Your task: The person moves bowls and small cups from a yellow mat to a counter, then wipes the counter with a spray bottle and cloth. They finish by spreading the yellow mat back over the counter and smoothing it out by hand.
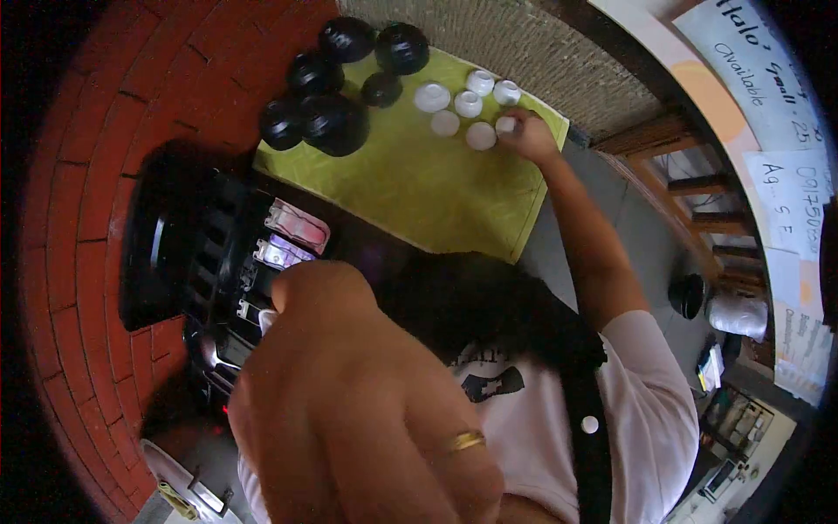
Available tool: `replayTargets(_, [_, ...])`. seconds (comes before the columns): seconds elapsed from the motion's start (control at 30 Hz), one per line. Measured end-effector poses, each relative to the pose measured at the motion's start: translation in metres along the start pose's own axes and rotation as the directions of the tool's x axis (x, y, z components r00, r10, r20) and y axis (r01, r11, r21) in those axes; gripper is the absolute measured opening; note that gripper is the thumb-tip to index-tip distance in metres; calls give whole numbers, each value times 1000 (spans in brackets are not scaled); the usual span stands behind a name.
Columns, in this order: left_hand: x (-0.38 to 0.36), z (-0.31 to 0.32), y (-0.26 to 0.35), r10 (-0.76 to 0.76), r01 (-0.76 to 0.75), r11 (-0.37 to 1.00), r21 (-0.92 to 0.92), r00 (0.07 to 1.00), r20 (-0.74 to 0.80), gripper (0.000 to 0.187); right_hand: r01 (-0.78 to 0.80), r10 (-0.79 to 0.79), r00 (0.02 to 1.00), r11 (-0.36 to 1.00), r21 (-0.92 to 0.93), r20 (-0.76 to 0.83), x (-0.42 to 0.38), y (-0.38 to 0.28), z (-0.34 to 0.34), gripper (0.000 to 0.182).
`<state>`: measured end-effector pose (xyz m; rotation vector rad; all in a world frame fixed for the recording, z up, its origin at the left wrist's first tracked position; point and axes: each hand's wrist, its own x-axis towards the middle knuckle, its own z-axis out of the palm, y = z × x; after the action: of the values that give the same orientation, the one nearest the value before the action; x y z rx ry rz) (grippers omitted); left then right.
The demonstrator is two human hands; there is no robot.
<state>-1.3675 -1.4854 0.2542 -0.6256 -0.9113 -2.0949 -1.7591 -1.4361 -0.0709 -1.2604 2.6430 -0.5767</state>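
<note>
Over the yellow-covered table, my right hand (529, 138) has its fingers closed around a small white round piece (505, 126), perhaps a cup or lid. Beside it stand several small white bowl-like cups (469, 105), and paler, flatter round pieces (481, 136) lie nearest the hand. My left hand (358, 402) is very close to the camera, its back towards me, with a gold ring (467, 439) on one finger. Most of its fingers are hidden, so what it holds, if anything, does not show. Behind it is an open black cash drawer (188, 236) with banknotes (297, 225).
Several shiny black round objects (335, 125) stand at the left end of the yellow tabletop (410, 192). A red brick surface (78, 210) runs along the left. At the right are a wooden rack (698, 188), a black bin (687, 295) and handwritten paper signs (777, 192).
</note>
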Motion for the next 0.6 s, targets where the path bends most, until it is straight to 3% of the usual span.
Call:
replayTargets(0.03, [7, 2, -4, 3, -6, 996, -91, 999, -41, 10, -10, 19, 999, 974, 228, -39, -1, -6, -6, 59])
replayTargets(0.17, [26, -4, -16, -19, -46, 915, -400, 987, -158, 20, 102, -139, 982, 960, 260, 128, 2, -52, -20, 59])
replayTargets(0.23, [29, -8, -19, -45, -22, 913, -406, 987, -154, 19, 224, -206, 956, 972, -67, 207, 3, -65, -11, 57])
replayTargets(0.33, [29, -17, -21, -67, 9, 917, -398, 989, -133, 17, 300, -276, 948, 941, -156, 161, -3, -70, 5, 54])
replayTargets(0.47, [36, -31, -21, -79, 50, 916, -399, 995, -57, 15, 276, -257, 939, 960, -54, 230, 0, -51, 15, 59])
replayTargets(0.53, [44, -50, -14, -53, 70, 915, -397, 997, 54, 14, 343, -268, 911, 915, -213, 315, 4, -41, 21, 59])
replayTargets(0.6, [57, -72, -4, -11, 82, 912, -403, 984, 175, 14, 307, -246, 928, 930, -201, 278, 13, -50, 0, 57])
